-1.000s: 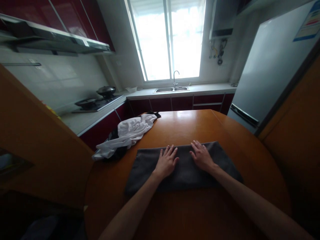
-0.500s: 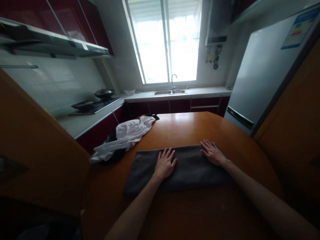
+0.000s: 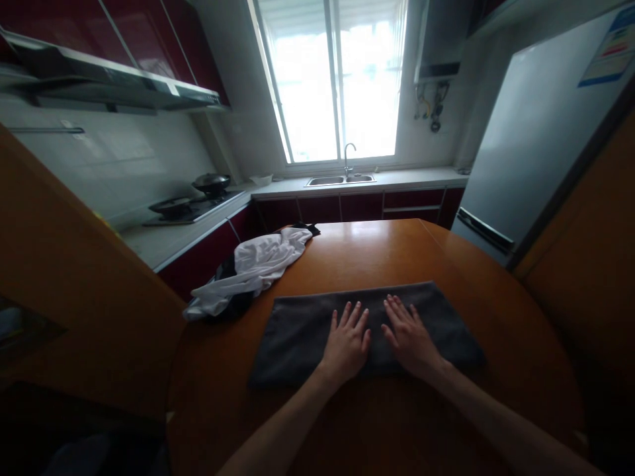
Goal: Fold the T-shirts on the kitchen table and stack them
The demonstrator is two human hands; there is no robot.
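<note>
A dark grey cloth, folded into a flat wide rectangle, lies on the wooden table. My left hand rests on the middle of the cloth, palm down, fingers spread. Just to its right, my right hand also lies palm down on the cloth with its fingers apart. A small gap separates the two hands. Neither of them grips anything.
Crumpled white and black clothes lie at the table's left edge. Beyond the table are a counter with a sink, a stove with pans at the left and a fridge at the right.
My right hand has moved left and nearer to me, from the cloth's upper right corner to its middle. My left hand has shifted slightly right. The camera view has shifted a little.
</note>
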